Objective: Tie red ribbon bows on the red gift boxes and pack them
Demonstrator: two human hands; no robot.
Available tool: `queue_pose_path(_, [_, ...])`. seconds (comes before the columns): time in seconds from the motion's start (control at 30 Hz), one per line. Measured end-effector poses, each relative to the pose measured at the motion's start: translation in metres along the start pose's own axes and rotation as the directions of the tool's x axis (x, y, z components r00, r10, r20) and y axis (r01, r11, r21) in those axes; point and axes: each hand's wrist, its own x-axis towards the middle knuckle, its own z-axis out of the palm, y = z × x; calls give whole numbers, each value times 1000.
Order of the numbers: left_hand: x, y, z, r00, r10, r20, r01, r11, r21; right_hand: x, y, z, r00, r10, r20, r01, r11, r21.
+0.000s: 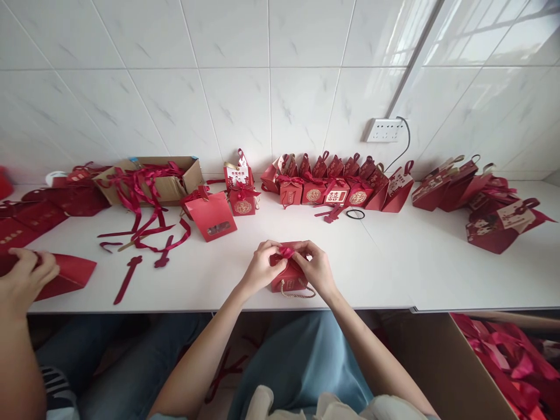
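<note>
A small red gift box (286, 284) with a twisted rope handle (301, 293) stands near the front edge of the white table. On its top lies a glossy crimson ribbon (286, 252), gathered into a knot or bow. My left hand (266, 265) pinches the ribbon from the left side. From the right, my right hand (312, 265) grips the same ribbon with thumb and fingers. The fingers of both hands meet over the box and partly hide its top.
Finished-looking red boxes (336, 191) line the wall. A cardboard box (192, 175) spills ribbons at the left; another carton (437, 350) stands below right. Loose strips (128, 280) and a black ring (355, 214) lie about. At far left a co-worker's hand (30, 271) holds red card.
</note>
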Motion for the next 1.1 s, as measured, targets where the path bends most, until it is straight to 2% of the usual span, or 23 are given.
queue_pose_path(0.17, [1, 3, 0, 998, -62, 28, 64, 995, -80, 0, 1, 0, 1000, -5, 8, 6, 1000, -25])
queue_pose_path(0.33, [3, 4, 4, 992, -115, -43, 108, 985, -131, 0, 2, -1, 999, -33, 21, 35, 997, -70])
queue_pose_path(0.43, [4, 6, 8, 987, -141, -73, 127, 977, -170, -2, 2, -1, 997, -72, 17, 73, 991, -116])
queue_pose_path(0.63, [5, 8, 13, 978, -185, -99, 157, 958, -238, -4, 0, 1, 979, -205, -11, 192, 931, -312])
queue_pose_path(0.73, [4, 7, 15, 977, -176, -122, 140, 956, -260, -5, -2, -6, 974, -227, 23, 224, 934, -278])
queue_pose_path(0.8, [3, 5, 16, 975, -173, -139, 129, 952, -279, -7, -2, -13, 958, -285, 41, 285, 919, -273])
queue_pose_path(0.93, [4, 3, 17, 973, -183, -139, 132, 939, -318, -10, 1, -21, 899, -427, 94, 428, 817, -386])
queue_pose_path(1.1, [3, 3, 14, 974, -197, -110, 149, 928, -343, -10, 3, -16, 862, -486, 144, 496, 751, -435])
